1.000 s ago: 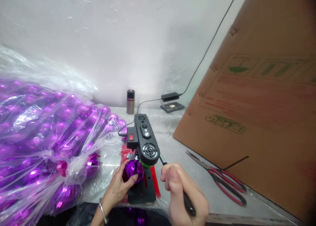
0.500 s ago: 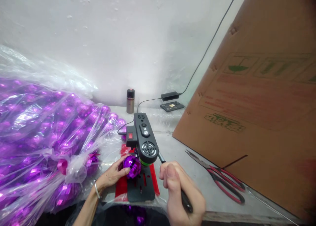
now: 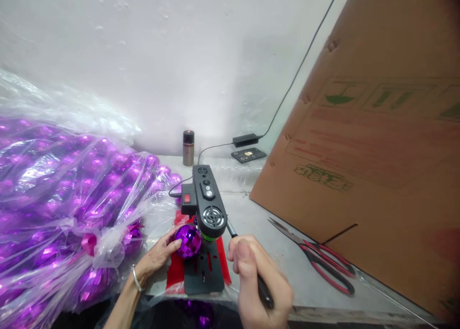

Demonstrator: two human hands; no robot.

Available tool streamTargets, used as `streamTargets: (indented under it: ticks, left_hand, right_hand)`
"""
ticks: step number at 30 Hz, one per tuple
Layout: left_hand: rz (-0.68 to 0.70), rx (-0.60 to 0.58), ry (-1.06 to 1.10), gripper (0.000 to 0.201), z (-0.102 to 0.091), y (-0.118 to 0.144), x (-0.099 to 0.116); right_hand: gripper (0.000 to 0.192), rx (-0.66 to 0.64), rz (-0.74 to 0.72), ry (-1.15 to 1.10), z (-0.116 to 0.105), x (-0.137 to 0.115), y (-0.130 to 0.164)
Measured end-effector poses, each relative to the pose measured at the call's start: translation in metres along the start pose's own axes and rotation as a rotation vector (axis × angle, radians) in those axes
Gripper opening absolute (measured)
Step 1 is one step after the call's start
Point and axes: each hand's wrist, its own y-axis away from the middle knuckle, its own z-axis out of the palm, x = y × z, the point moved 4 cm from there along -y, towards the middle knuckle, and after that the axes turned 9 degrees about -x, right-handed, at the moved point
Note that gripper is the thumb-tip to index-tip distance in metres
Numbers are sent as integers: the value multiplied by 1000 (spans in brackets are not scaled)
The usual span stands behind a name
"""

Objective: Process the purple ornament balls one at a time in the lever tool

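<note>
My left hand (image 3: 154, 257) holds a shiny purple faceted ball (image 3: 187, 241) against the underside of a small black bench machine (image 3: 205, 205) with a red switch. The ball sits over the machine's black base plate (image 3: 204, 274), which lies on a red sheet. My right hand (image 3: 257, 283) is closed around the machine's black lever handle (image 3: 264, 293), to the right of the base. A bracelet is on my left wrist.
A large clear plastic bag of purple balls (image 3: 64, 195) fills the left. Red-handled scissors (image 3: 319, 264) lie to the right, beside a leaning cardboard box (image 3: 377, 142). A small canister (image 3: 188, 148), a power adapter (image 3: 246, 140) and a dark flat device stand by the wall.
My left hand has drawn back to the left and lower, with the ball moved slightly left under the machine head. My right hand on the lever shifted a little left.
</note>
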Motion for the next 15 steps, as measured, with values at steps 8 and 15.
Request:
streamTargets:
  ticks: [8, 15]
  left_hand:
    - [-22, 68, -199, 73, 23, 13, 25]
    - [-76, 156, -480, 78, 30, 19, 30]
  right_hand:
    - [32, -17, -13, -2, 0, 1, 1]
    - [32, -6, 8, -8, 2, 0, 2]
